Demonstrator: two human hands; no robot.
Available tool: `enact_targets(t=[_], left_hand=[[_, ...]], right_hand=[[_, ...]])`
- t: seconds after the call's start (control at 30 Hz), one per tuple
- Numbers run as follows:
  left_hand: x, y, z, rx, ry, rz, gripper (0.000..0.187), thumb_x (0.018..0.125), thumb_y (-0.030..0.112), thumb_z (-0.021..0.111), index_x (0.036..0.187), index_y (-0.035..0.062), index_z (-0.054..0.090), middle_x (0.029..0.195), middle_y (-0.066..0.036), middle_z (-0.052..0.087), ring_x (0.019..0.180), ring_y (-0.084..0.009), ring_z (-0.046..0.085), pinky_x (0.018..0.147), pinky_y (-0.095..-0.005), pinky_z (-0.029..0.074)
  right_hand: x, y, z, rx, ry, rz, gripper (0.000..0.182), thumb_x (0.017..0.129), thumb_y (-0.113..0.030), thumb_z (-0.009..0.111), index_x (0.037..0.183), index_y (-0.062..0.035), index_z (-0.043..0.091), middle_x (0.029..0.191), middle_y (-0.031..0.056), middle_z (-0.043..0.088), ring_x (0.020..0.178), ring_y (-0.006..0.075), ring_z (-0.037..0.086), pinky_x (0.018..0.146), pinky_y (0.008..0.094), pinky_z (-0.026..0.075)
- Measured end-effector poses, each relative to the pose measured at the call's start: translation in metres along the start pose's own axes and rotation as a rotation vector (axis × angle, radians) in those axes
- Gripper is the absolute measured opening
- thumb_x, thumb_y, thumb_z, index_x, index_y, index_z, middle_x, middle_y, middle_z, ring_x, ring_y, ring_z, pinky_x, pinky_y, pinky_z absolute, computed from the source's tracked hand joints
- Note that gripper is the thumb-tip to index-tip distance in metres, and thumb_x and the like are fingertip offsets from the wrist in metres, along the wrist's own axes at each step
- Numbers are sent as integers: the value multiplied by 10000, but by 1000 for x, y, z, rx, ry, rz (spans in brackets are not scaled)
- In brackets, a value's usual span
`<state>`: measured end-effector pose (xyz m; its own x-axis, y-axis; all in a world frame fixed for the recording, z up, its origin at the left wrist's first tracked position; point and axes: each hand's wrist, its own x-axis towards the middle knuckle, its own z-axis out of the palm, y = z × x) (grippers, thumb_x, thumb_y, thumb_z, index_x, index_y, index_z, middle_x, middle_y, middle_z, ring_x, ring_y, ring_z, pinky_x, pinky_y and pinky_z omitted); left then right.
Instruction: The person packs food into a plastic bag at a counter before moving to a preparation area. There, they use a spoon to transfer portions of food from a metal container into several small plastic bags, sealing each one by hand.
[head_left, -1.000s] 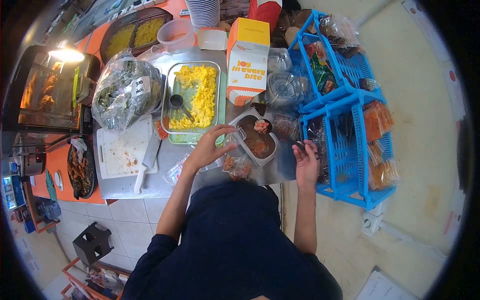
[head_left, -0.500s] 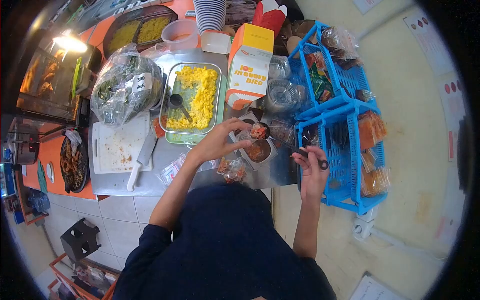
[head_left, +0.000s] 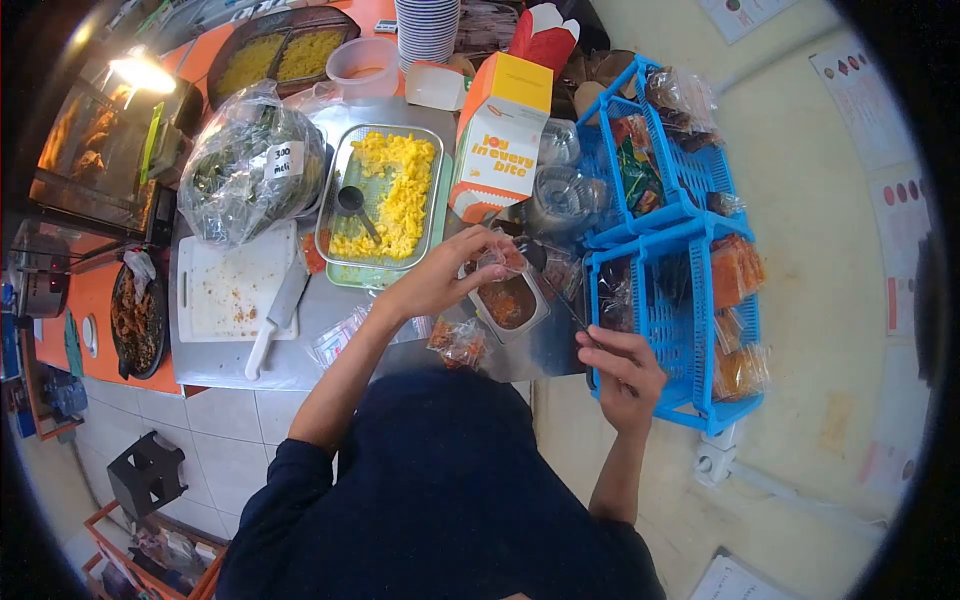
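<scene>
My left hand (head_left: 445,275) is over a metal container of red-brown chili paste (head_left: 508,303), pinching a small clear plastic bag (head_left: 506,262) with some red food in it. My right hand (head_left: 622,375) grips the end of a long dark spoon (head_left: 566,302), which slants up and left toward the bag. The spoon's bowl is mostly hidden at the bag and my left fingers. Below my left hand, a filled small bag of red food (head_left: 460,343) lies on the steel counter, beside flat clear packets (head_left: 345,338).
A glass tray of yellow scrambled egg (head_left: 408,200) holds a black scoop (head_left: 351,202). Left are a knife (head_left: 285,305) on a white cutting board (head_left: 215,290) and a bag of greens (head_left: 250,170). An orange-white box (head_left: 500,140) stands behind; blue baskets (head_left: 665,250) stand right.
The spoon's bowl, earlier full of red food and visible beside the bag, is now tucked at the bag and hard to see. My right hand has moved lower and tilted the handle more steeply.
</scene>
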<state>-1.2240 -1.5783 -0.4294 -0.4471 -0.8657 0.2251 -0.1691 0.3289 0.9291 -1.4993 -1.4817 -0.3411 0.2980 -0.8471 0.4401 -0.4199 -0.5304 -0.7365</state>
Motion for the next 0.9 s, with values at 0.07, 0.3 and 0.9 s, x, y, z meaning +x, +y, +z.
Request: enact_targets(t=[0.07, 0.3, 0.9], left_hand=[[-1, 0, -1, -37, -33, -3, 415, 996, 201, 663, 1363, 40, 554, 1223, -128, 608, 1140, -262, 608, 999, -379, 478], [-2, -1, 1, 8, -20, 35, 416, 1003, 192, 645, 1388, 61, 558, 1276, -128, 582, 1173, -260, 595, 1006, -385, 477], [-13, -9, 6, 139, -49, -13, 393, 1008, 193, 632, 1374, 66, 567, 1279, -133, 584, 1166, -293, 599, 1006, -407, 477]], right_hand=[[-1, 2, -3, 25, 40, 1, 340, 804, 201, 671, 1008, -45, 786, 1114, 170, 693, 996, 298, 748, 851, 340, 625], [-5, 0, -5, 54, 22, -15, 349, 794, 222, 650, 977, -39, 793, 1110, 170, 693, 990, 307, 749, 855, 351, 631], [-38, 55, 20, 341, 438, 308, 145, 1035, -51, 573, 1154, 2, 637, 1129, 167, 669, 909, 257, 729, 829, 337, 599]])
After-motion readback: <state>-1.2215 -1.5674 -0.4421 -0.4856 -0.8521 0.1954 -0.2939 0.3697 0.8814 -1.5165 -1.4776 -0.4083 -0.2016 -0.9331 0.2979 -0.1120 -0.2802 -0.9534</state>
